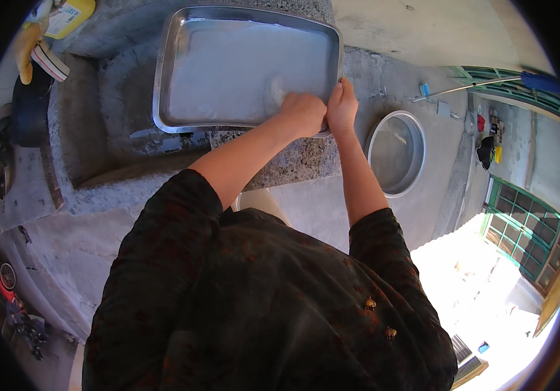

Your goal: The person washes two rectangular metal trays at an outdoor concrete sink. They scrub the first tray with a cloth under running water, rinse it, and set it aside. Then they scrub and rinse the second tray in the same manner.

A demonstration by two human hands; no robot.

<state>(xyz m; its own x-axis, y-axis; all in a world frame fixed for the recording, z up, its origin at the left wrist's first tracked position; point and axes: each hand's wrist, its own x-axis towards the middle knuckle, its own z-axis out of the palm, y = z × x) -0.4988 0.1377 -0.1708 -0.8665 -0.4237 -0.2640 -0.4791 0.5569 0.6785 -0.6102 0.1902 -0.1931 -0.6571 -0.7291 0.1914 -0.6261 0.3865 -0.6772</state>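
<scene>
A large rectangular stainless steel tray (221, 73) rests across the edge of a concrete sink basin and a speckled granite slab. Near the tray's lower right corner is my left hand (304, 115), its fingers curled; whether it holds anything is hidden. A pale, blurred patch shows inside the tray beside those fingers, and what it is cannot be told. My right hand (342, 105) grips the tray's right rim, thumb up, close beside my left hand. To the right, on the grey floor, stands a round metal pan (397, 154) with a small light mark inside.
The concrete sink basin (82, 122) lies to the left, wet at its bottom. A yellow container (70, 18) and a dark pot (31, 115) stand beyond it. At the right are a long-handled blue mop (480, 84) and a green-framed window grille (524, 227). A red wheeled object is lower left.
</scene>
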